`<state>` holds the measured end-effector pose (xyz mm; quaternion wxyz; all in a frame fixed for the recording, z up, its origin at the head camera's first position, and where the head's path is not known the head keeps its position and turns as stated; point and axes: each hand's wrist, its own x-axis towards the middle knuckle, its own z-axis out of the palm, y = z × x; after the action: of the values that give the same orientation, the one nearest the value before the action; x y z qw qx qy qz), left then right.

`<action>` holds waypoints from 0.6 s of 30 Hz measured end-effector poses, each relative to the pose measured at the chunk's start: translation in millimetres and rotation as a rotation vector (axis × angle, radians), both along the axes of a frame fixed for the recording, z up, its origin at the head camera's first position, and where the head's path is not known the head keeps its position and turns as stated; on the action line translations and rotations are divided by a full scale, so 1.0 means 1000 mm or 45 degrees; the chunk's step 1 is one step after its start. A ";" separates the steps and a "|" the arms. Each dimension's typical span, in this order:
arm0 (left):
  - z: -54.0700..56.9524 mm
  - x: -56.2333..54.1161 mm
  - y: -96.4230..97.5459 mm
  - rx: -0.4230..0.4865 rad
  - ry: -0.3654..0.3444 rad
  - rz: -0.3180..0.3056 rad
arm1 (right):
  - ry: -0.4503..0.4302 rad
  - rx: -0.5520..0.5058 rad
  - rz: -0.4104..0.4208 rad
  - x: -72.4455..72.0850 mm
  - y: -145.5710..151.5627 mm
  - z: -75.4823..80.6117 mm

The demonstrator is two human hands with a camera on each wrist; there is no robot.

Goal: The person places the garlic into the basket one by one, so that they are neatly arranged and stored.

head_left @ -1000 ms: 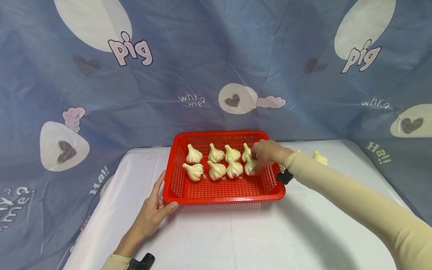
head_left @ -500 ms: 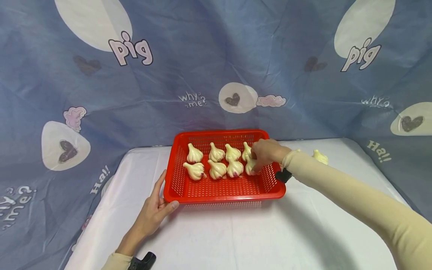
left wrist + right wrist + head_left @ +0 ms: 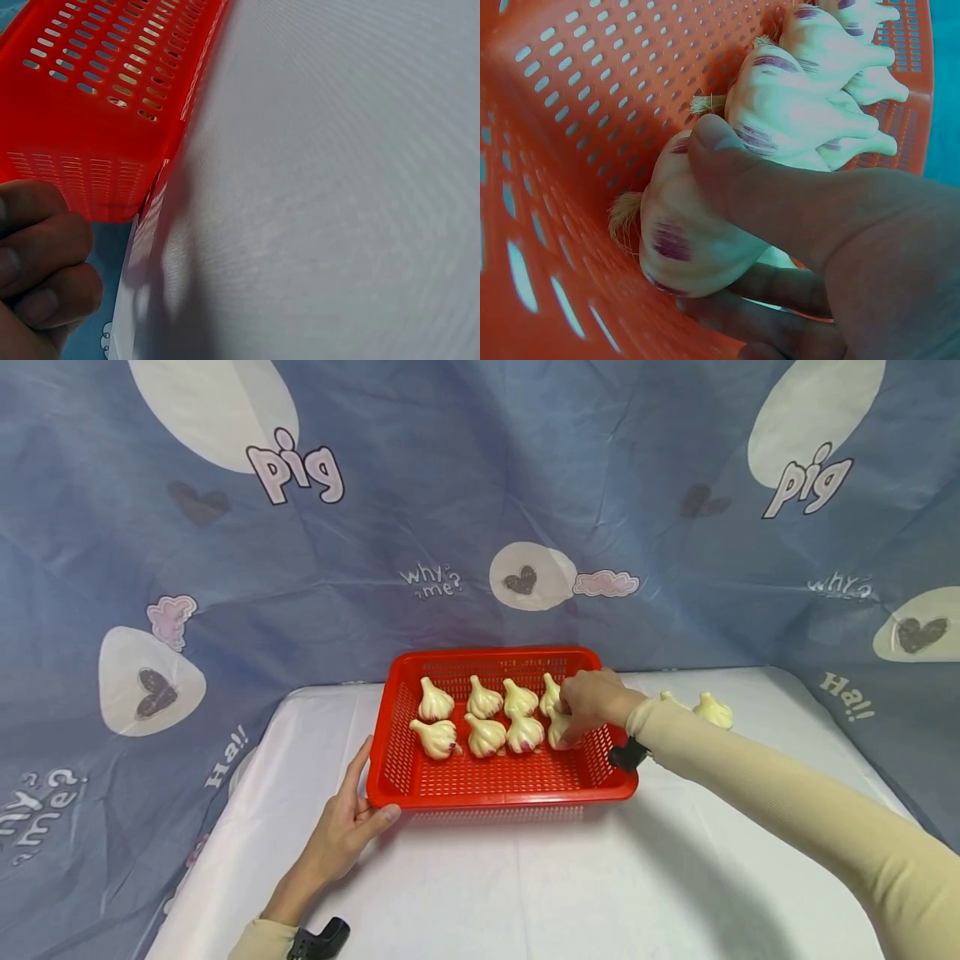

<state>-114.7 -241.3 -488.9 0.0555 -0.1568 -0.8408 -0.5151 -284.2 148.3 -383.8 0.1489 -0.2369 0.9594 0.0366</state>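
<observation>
A red plastic basket [image 3: 495, 799] with slotted walls holds two rows of cream garlic bulbs [image 3: 437, 739] with purple streaks. At its near left corner my left hand [image 3: 341, 831] grips the rim, thumb at the front and index finger along the left side. Several curled fingers [image 3: 52, 247] show beside the basket wall in the left wrist view. My right hand [image 3: 596, 700] reaches in at the right end and holds the front-row garlic bulb [image 3: 694, 217] between thumb and fingers. This bulb rests low in the basket, its roots pointing towards the near wall. The hand partly hides it.
More garlic bulbs [image 3: 714, 711] lie on the white-covered table [image 3: 480, 885] to the right, partly behind the right forearm. A blue printed cloth [image 3: 420, 510] hangs directly behind the basket.
</observation>
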 end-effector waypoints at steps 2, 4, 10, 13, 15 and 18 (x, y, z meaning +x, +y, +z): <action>0.000 0.000 0.000 -0.003 0.002 0.004 | 0.006 0.006 0.001 0.000 0.000 -0.001; 0.000 0.000 0.000 -0.007 0.005 0.008 | 0.009 0.010 0.002 0.000 0.000 -0.002; -0.001 0.001 0.000 -0.012 0.004 0.015 | 0.022 0.013 0.016 0.002 -0.002 -0.004; -0.001 0.000 0.000 -0.010 0.010 0.014 | 0.024 0.018 0.011 0.002 -0.002 -0.005; -0.001 0.000 0.000 -0.009 0.015 0.012 | 0.021 0.025 0.003 0.002 -0.002 -0.005; -0.001 0.000 0.000 -0.010 0.018 0.010 | 0.013 0.030 -0.005 0.003 -0.002 -0.004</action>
<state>-114.7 -241.3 -489.6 0.0627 -0.1573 -0.8431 -0.5105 -281.6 146.0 -387.9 0.1468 -0.2329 0.9601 0.0488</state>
